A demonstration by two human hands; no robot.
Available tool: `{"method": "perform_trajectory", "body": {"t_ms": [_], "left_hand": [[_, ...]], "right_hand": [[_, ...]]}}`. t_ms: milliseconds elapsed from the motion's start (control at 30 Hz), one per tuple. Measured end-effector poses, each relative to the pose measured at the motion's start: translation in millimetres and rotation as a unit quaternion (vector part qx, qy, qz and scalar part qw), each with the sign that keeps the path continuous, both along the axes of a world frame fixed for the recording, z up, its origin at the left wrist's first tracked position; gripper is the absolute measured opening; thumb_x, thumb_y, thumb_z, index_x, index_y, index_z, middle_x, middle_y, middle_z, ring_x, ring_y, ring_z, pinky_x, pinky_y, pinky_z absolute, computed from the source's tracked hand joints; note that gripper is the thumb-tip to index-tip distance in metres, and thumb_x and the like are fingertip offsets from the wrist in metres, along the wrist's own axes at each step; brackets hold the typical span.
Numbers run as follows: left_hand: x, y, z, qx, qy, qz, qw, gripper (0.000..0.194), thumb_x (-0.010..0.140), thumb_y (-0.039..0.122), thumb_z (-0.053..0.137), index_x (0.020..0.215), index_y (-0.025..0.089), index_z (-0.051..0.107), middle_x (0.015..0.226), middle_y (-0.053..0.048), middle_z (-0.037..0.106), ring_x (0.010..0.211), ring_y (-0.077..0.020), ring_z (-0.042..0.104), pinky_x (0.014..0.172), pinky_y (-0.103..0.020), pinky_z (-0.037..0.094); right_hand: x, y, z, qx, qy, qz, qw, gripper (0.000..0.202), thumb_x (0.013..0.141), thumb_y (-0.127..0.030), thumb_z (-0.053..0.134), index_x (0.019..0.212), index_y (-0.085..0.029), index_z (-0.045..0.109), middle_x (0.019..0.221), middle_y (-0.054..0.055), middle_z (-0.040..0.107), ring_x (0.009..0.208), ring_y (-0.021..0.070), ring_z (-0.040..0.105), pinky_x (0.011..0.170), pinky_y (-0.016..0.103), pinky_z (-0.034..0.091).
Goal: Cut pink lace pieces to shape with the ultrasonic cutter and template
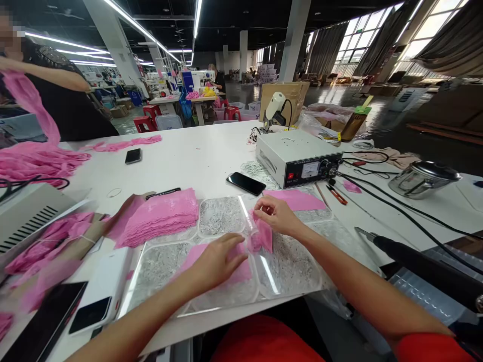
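Note:
My right hand (277, 214) is closed in a pinch on the upper edge of a small pink fabric piece (266, 236), partly bunched, with a glossy see-through part along its left side. My left hand (217, 259) lies low with fingers stretched out, just left of that piece and over a flat pink fabric panel (241, 270). Both hands are above a clear-edged mat with grey speckled panels (290, 264). To the left is a neat stack of pink fabric pieces (162, 216). Another flat pink piece (296, 199) rests beyond my right hand.
A black phone (246, 183) lies behind the mat, near a metal control box (298, 156) with cables. A black-handled tool (415, 261) juts in at right, near a steel mug (424, 178). At far left, a person (56, 95) handles pink fabric.

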State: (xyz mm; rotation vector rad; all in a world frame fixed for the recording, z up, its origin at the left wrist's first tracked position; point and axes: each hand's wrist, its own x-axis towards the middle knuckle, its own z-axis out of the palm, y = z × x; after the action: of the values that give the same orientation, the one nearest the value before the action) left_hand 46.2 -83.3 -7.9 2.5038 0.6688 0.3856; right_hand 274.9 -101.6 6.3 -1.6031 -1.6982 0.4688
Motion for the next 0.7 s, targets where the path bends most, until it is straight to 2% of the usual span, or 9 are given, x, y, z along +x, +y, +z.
{"method": "perform_trajectory", "body": {"t_ms": [133,267,367,433,500,533,600,700], "left_hand": [[45,9,22.6,-0.138,-0.066,0.078,0.985,0.041,0.080,0.043,0.067,0.112,0.017,0.063,0.107,-0.010,0.068,0.095,-0.0253,0.064,0.082,-0.040,0.053],[88,17,39.6,-0.196,-0.114,0.063,0.972,0.017,0.081,0.034,0.063,0.082,0.017,0.063,0.077,-0.001,0.064,0.071,-0.0154,0.058,0.067,-0.028,0.048],[106,23,46.9,-0.211,-0.120,0.041,0.969,0.019,0.083,0.031,0.056,0.072,0.017,0.062,0.060,0.003,0.053,0.055,-0.0099,0.044,0.054,-0.023,0.036],[113,27,49.9,-0.228,-0.123,0.021,0.966,0.021,0.082,0.034,0.057,0.074,0.016,0.065,0.057,0.004,0.049,0.052,-0.0088,0.039,0.050,-0.022,0.031],[118,33,51.2,-0.245,-0.127,0.008,0.961,0.023,0.079,0.037,0.060,0.078,0.016,0.067,0.057,0.003,0.049,0.052,-0.0087,0.039,0.049,-0.022,0.030],[121,37,51.2,-0.253,-0.129,0.004,0.959,0.024,0.078,0.039,0.061,0.079,0.015,0.068,0.058,0.003,0.051,0.053,-0.0089,0.041,0.050,-0.021,0.031],[131,44,50.7,-0.264,-0.137,-0.002,0.955,0.028,0.076,0.041,0.063,0.082,0.014,0.068,0.063,0.001,0.056,0.056,-0.0097,0.046,0.052,-0.022,0.035],[150,53,52.1,-0.270,-0.143,-0.025,0.952,0.032,0.076,0.044,0.062,0.085,0.013,0.067,0.071,-0.002,0.061,0.063,-0.0121,0.055,0.059,-0.024,0.044]], "right_hand": [[4,-14,10.0,0.087,0.072,-0.028,0.993,0.013,0.081,-0.029,0.058,0.072,-0.019,0.061,0.083,0.003,0.061,0.072,0.0131,0.055,0.064,0.027,0.046],[8,-23,15.9,0.125,0.137,-0.033,0.982,0.013,0.077,-0.029,0.064,0.068,-0.020,0.062,0.106,0.007,0.064,0.104,0.0212,0.059,0.086,0.037,0.048],[22,-28,16.1,0.083,0.248,-0.013,0.965,0.016,0.078,-0.036,0.065,0.080,-0.020,0.064,0.119,0.009,0.063,0.112,0.0220,0.059,0.096,0.040,0.047],[34,-32,10.1,0.028,0.329,-0.003,0.944,0.033,0.075,-0.040,0.069,0.102,-0.022,0.063,0.125,0.010,0.061,0.111,0.0210,0.061,0.093,0.038,0.050],[45,-38,-1.4,-0.037,0.372,0.010,0.928,0.054,0.068,-0.041,0.075,0.116,-0.022,0.059,0.120,0.010,0.065,0.103,0.0203,0.064,0.085,0.036,0.053],[51,-41,-8.2,-0.063,0.377,0.015,0.924,0.056,0.065,-0.042,0.077,0.115,-0.020,0.061,0.112,0.010,0.068,0.096,0.0199,0.066,0.080,0.035,0.054],[63,-46,-20.4,-0.086,0.374,0.008,0.923,0.046,0.063,-0.044,0.077,0.100,-0.016,0.069,0.091,0.008,0.072,0.078,0.0179,0.066,0.070,0.033,0.054],[86,-56,-25.6,-0.041,0.364,-0.052,0.929,0.033,0.069,-0.046,0.072,0.083,-0.016,0.069,0.076,0.003,0.069,0.065,0.0138,0.060,0.065,0.031,0.052]]}}
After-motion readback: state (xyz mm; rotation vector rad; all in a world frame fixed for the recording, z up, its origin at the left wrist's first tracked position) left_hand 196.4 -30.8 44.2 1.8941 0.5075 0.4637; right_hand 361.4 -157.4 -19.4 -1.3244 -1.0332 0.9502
